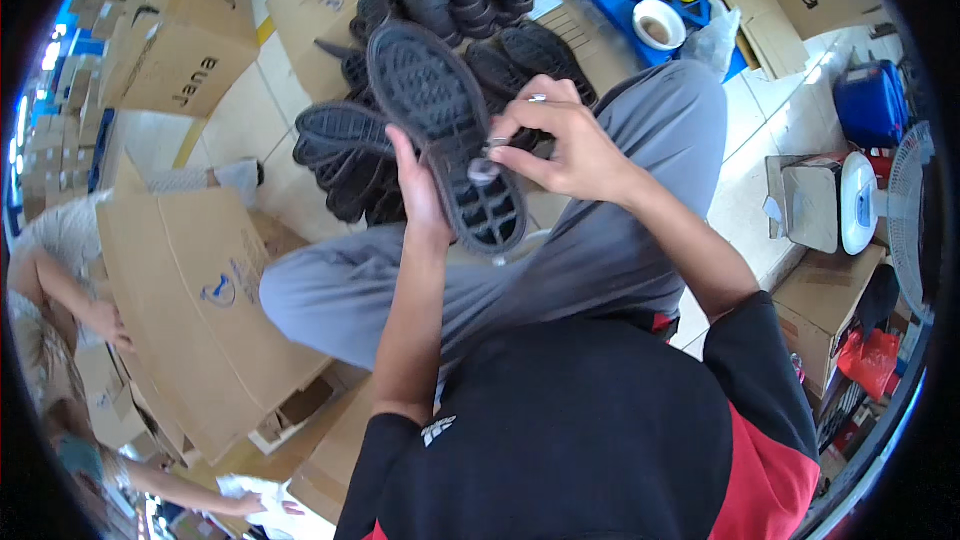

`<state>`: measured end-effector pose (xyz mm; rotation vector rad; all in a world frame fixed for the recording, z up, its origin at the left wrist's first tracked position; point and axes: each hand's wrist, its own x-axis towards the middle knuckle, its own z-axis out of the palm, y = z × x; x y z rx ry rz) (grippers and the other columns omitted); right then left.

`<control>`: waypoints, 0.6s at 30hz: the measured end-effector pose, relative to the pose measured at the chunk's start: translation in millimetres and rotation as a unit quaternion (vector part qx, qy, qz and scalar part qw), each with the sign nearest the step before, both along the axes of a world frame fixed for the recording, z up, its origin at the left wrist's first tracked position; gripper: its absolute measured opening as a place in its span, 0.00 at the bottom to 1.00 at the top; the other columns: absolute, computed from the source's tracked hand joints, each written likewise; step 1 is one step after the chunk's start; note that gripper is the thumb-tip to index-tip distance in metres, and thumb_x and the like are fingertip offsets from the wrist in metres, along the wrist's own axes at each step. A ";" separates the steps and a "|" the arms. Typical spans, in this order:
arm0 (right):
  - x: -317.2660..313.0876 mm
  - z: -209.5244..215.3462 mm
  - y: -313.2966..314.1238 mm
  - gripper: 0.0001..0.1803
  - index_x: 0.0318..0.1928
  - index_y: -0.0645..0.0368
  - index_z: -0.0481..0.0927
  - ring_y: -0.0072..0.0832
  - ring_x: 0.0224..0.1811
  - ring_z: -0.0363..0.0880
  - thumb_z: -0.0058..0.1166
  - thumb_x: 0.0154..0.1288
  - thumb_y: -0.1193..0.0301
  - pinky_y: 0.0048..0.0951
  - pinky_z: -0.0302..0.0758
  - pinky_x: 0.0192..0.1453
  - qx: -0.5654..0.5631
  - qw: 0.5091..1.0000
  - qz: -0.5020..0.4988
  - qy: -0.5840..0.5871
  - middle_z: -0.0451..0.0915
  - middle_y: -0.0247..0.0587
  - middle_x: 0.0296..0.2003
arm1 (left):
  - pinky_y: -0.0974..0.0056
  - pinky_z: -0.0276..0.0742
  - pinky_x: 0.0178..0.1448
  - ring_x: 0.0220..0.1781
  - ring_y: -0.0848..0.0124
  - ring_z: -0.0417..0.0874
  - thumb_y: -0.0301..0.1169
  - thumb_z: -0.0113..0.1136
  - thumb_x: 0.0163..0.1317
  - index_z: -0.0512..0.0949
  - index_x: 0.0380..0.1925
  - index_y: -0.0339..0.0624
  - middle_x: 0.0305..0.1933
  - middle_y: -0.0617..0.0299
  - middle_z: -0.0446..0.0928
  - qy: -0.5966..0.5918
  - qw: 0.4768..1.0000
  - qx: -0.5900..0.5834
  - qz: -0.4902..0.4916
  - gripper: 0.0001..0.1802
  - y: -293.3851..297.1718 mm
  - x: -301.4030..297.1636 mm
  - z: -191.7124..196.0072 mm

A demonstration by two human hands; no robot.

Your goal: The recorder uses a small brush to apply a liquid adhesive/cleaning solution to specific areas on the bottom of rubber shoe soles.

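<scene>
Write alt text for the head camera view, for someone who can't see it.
A seated person's left hand holds a dark brown-and-black shoe, treaded underside toward the camera, while the right hand pinches a small, pale, blurred object over it. Beyond lie more dark shoes, some on flat brown cardboard. At left, a co-worker's hand touches a brown cardboard box.

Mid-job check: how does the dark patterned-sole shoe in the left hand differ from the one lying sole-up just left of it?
The held dark, patterned-sole shoe is raised in the left hand, the right hand at its sole; the lying dark, patterned-sole shoe rests among other dark shoes. The held shoe runs mostly up the picture, the lying shoe sideways. Both show dark treads.
</scene>
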<state>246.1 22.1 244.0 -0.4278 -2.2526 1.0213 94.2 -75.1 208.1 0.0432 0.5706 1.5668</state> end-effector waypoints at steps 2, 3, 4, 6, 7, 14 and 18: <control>-8.1 -5.4 17.4 0.05 0.27 0.53 0.79 0.30 0.39 0.69 0.60 0.50 0.67 0.31 0.58 0.49 -0.014 0.999 -0.031 -0.031 0.76 0.34 0.26 | 0.53 0.76 0.49 0.46 0.56 0.77 0.72 0.23 0.54 0.65 0.54 0.34 0.49 0.45 0.73 0.027 0.998 -0.063 -0.017 0.51 1.4 6.2 -1.9; -8.4 -6.9 27.1 0.05 0.28 0.53 0.80 0.31 0.37 0.71 0.59 0.49 0.68 0.32 0.61 0.48 0.025 0.998 -0.051 -0.025 0.77 0.37 0.27 | 0.55 0.77 0.48 0.45 0.56 0.78 0.71 0.23 0.54 0.64 0.55 0.34 0.49 0.45 0.73 0.039 0.995 -0.084 -0.041 0.50 2.6 7.7 -3.8; -3.1 -6.1 43.1 0.05 0.28 0.53 0.80 0.31 0.37 0.71 0.59 0.49 0.68 0.32 0.61 0.48 0.034 0.998 -0.055 -0.001 0.77 0.37 0.27 | 0.55 0.77 0.48 0.45 0.56 0.78 0.71 0.23 0.54 0.64 0.55 0.34 0.49 0.45 0.73 0.041 0.996 -0.059 -0.045 0.50 8.5 8.3 -8.2; 11.2 -3.7 79.6 0.05 0.29 0.53 0.80 0.28 0.31 0.73 0.60 0.49 0.70 0.29 0.66 0.44 0.097 0.987 -0.115 0.060 0.78 0.39 0.27 | 0.56 0.77 0.48 0.44 0.57 0.79 0.70 0.21 0.55 0.65 0.55 0.35 0.48 0.46 0.74 0.092 0.991 -0.070 -0.072 0.49 19.6 7.8 -20.9; 19.7 -3.2 95.3 0.04 0.30 0.53 0.80 0.25 0.29 0.73 0.60 0.51 0.71 0.25 0.67 0.41 0.035 0.975 -0.191 0.109 0.78 0.37 0.27 | 0.57 0.76 0.49 0.44 0.58 0.79 0.67 0.22 0.58 0.67 0.53 0.35 0.47 0.47 0.75 0.107 0.987 -0.087 -0.086 0.46 26.0 6.7 -29.5; 90.6 0.1 136.1 0.05 0.33 0.60 0.79 0.13 0.26 0.67 0.58 0.58 0.71 0.16 0.63 0.33 -0.264 0.825 -0.401 0.298 0.75 0.28 0.24 | 0.57 0.74 0.53 0.48 0.61 0.77 0.58 0.28 0.64 0.68 0.53 0.36 0.50 0.52 0.75 0.128 0.961 -0.227 -0.087 0.37 112.6 18.7 -123.6; 97.4 2.2 136.3 0.07 0.33 0.60 0.79 0.14 0.27 0.65 0.59 0.57 0.70 0.17 0.61 0.34 -0.308 0.821 -0.377 0.299 0.74 0.28 0.24 | 0.57 0.69 0.56 0.52 0.62 0.73 0.52 0.34 0.67 0.65 0.54 0.36 0.54 0.56 0.71 0.151 0.947 -0.279 -0.041 0.31 167.8 34.4 -177.5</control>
